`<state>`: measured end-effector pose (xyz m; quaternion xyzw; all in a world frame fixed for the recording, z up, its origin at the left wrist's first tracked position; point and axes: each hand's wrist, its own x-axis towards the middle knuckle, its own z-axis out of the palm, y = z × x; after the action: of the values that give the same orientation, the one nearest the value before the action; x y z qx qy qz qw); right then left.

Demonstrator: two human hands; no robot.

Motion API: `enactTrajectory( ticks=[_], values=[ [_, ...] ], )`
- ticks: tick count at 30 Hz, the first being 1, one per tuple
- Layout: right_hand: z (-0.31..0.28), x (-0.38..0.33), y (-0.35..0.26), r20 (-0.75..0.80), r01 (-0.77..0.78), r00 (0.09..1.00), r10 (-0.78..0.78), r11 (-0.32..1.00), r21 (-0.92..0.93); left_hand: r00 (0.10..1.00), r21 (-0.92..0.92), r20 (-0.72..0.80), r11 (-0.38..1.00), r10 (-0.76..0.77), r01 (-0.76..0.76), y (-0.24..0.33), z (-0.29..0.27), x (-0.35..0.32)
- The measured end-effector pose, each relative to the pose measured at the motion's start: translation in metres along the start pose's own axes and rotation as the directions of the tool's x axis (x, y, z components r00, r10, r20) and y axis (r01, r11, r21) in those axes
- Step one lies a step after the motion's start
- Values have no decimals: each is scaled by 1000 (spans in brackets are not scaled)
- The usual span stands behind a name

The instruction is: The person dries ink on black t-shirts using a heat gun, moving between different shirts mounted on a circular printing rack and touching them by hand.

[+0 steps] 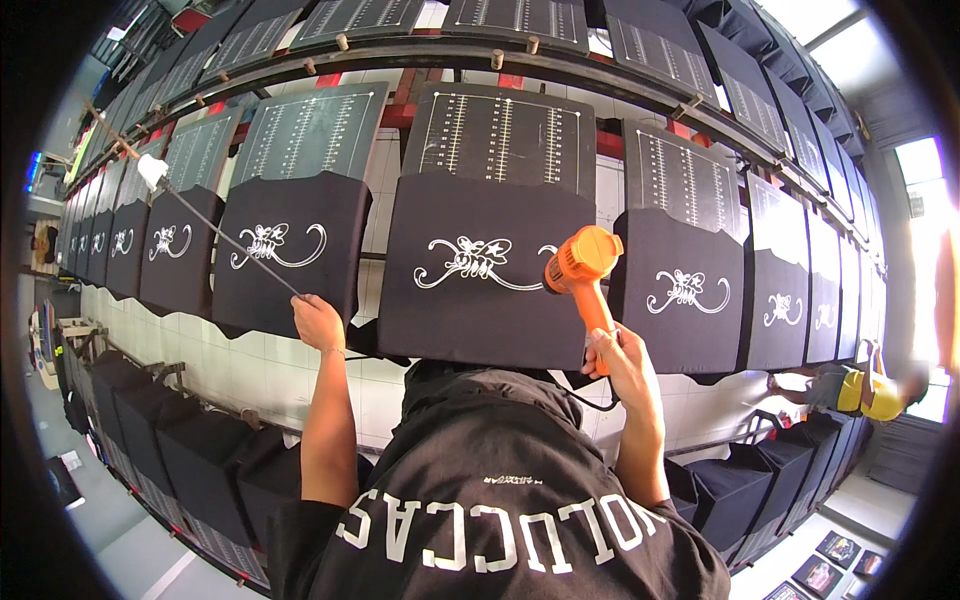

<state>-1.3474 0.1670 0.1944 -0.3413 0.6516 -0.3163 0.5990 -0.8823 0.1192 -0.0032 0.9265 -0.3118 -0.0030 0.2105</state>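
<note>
My right hand (626,360) is wrapped round the handle of an orange heat gun (590,258). The gun's dark nozzle points left, over a black fabric piece (480,320) with a white curling print (475,258), on the board straight ahead of me. My left hand (320,323) is closed on the near end of a thin dark rod (235,243), which slants up and to the left across the neighbouring printed piece (280,290). Near the rod's far end is a white lump (152,172); whether it is fixed to the rod I cannot tell.
A long row of slanted boards (505,130) with white scale marks carries similar printed black fabric to both sides. Behind it runs a dark rail (420,62) with pegs. More black-covered boards (205,450) stand behind me. A person in a yellow top (880,397) is at far right.
</note>
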Motion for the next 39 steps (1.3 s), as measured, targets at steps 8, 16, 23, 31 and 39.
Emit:
enactTrajectory(
  ticks=[8, 16, 23, 31, 39],
  values=[
    [-15, 9, -12, -1, 49, 999, -49, 998, -37, 998, 147, 6, 987, 69, -69, 7, -3, -10],
    [-19, 24, -25, 27, 88, 996, -85, 991, -103, 999, 74, -18, 997, 33, -32, 11, 0, -11],
    [-24, 38, -24, 45, 91, 995, -86, 987, -130, 1000, 87, -13, 996, 1, 0, 18, -5, -11],
    [-15, 49, -31, 72, 91, 994, -85, 992, -88, 999, 70, -37, 997, 19, -16, 10, 1, -10],
    [-5, 46, -34, 89, 93, 993, -80, 984, -154, 996, 56, -82, 998, 35, -31, 8, 5, -9]
  ],
)
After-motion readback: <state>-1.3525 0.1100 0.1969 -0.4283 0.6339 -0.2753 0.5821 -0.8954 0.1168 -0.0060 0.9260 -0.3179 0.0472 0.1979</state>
